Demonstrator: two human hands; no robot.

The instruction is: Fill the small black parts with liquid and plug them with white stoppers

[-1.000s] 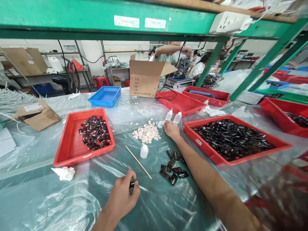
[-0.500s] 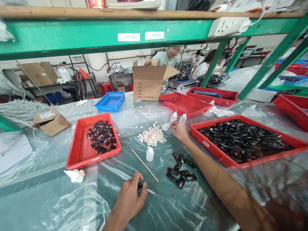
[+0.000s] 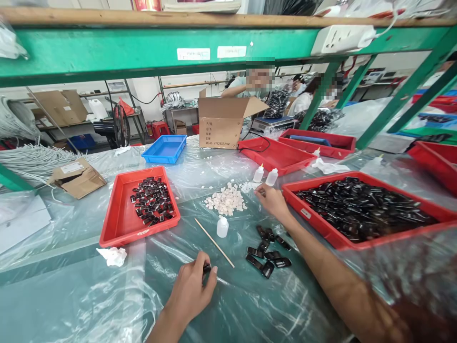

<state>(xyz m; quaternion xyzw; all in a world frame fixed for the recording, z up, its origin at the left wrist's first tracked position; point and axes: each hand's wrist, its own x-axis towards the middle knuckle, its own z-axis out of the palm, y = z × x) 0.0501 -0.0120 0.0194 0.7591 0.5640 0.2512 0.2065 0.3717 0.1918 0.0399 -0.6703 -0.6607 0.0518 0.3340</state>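
My left hand [image 3: 194, 286] is closed around a small black plastic piece [image 3: 207, 269], mostly hidden by the fingers, just above the film-covered table. My right hand [image 3: 270, 200] reaches out to the small clear pieces [image 3: 247, 186] beside the white bottles, its fingers pinched; what is between them cannot be made out. Left of it lies a heap of small white pieces [image 3: 225, 200]. Between the hands are a squat translucent bottle [image 3: 222, 227], a thin wooden stick [image 3: 214, 243] and several loose glossy black pieces [image 3: 273, 256].
A red tray [image 3: 114, 205] at left holds small black parts; a larger red tray [image 3: 300, 209] at right is heaped with black pieces. Two dropper bottles [image 3: 272, 177] stand behind my right hand. Further back are a blue tray [image 3: 164, 148], a carton [image 3: 219, 126] and co-workers. A green beam [image 3: 143, 52] crosses above.
My right hand has shifted very slightly and stays by the clear pieces. My left hand keeps its hold on the black piece, moved slightly left and up. The view has shifted a little.
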